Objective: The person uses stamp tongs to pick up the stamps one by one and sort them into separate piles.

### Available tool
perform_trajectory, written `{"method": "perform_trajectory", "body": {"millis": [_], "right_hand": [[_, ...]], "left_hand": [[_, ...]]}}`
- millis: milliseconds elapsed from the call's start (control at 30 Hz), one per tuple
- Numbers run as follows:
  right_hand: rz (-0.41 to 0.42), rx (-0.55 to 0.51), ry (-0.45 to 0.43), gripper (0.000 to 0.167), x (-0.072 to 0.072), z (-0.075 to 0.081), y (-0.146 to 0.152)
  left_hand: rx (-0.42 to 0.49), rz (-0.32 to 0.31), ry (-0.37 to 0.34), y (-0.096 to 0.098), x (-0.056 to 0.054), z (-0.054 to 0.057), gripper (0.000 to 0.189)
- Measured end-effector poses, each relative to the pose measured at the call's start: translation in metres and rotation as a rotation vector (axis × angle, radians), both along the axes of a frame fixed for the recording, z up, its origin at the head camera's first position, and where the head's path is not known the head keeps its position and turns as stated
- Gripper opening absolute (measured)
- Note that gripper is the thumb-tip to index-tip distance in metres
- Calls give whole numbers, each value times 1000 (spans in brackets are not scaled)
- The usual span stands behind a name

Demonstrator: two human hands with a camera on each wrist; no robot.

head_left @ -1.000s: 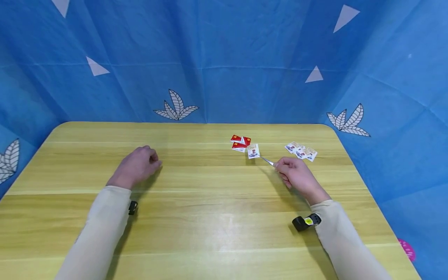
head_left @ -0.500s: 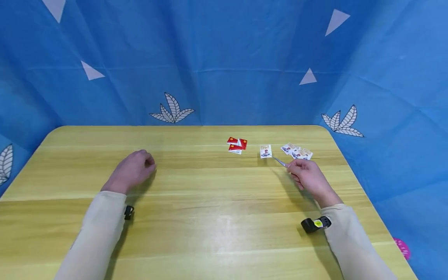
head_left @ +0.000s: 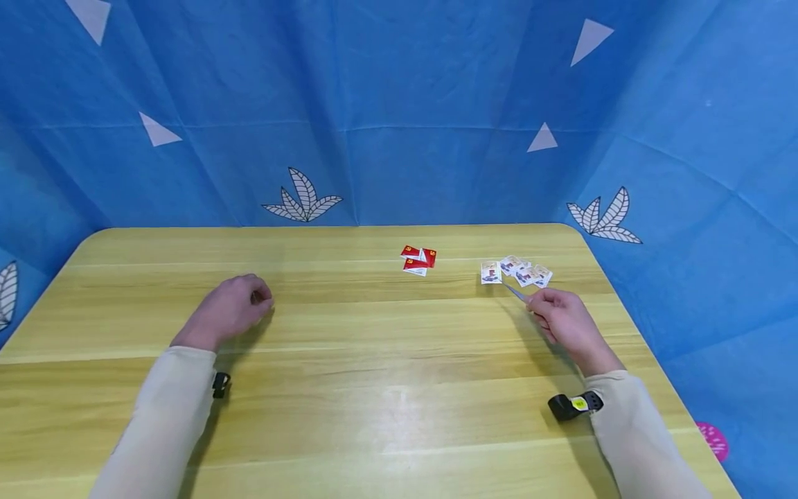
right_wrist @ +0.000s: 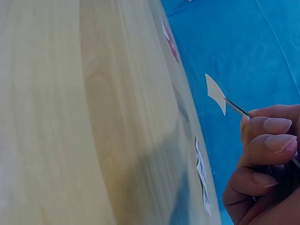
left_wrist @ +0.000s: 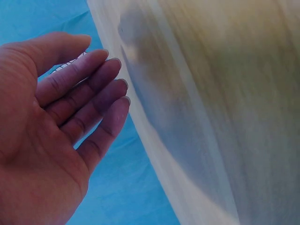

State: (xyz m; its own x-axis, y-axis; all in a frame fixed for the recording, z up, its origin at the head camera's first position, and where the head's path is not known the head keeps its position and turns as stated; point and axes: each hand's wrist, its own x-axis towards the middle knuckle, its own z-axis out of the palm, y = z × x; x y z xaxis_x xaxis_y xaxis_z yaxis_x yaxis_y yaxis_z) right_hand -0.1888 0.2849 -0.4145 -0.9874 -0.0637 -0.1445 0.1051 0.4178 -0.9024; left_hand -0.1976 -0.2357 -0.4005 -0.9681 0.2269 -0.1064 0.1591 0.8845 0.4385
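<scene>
My right hand [head_left: 564, 322] pinches a pair of metal tweezers [head_left: 516, 292] toward the right of the table. Their tips grip one corner of a small white stamp with a coloured picture [head_left: 490, 272]; in the right wrist view the stamp [right_wrist: 215, 93] hangs above the tabletop, its pale back showing. Just right of it lies a loose, overlapping group of similar stamps [head_left: 526, 272]. Several red-and-white stamps [head_left: 419, 260] overlap one another farther left. My left hand [head_left: 231, 308] hovers over the left side of the table, fingers loosely bent, and the left wrist view shows its palm [left_wrist: 42, 154] holding nothing.
A wooden table [head_left: 349, 388] with light grain spans the view. Behind and beside it hangs a blue cloth [head_left: 411, 118] printed with triangles and leaves. A black strap device [head_left: 573, 405] sits on the right wrist.
My right hand has carried the stamp in the tweezers rightward, away from the red stamps and up beside the pale group. The left hand keeps nearly the same pose; the head view has shifted slightly.
</scene>
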Motion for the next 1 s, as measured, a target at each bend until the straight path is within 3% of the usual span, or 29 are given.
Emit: {"method": "perform_trajectory", "body": {"millis": [1000], "right_hand": [[-53,53,-26,31,8,-5,29]], "left_hand": [[5,-18,29,-2,2,1,18]]}}
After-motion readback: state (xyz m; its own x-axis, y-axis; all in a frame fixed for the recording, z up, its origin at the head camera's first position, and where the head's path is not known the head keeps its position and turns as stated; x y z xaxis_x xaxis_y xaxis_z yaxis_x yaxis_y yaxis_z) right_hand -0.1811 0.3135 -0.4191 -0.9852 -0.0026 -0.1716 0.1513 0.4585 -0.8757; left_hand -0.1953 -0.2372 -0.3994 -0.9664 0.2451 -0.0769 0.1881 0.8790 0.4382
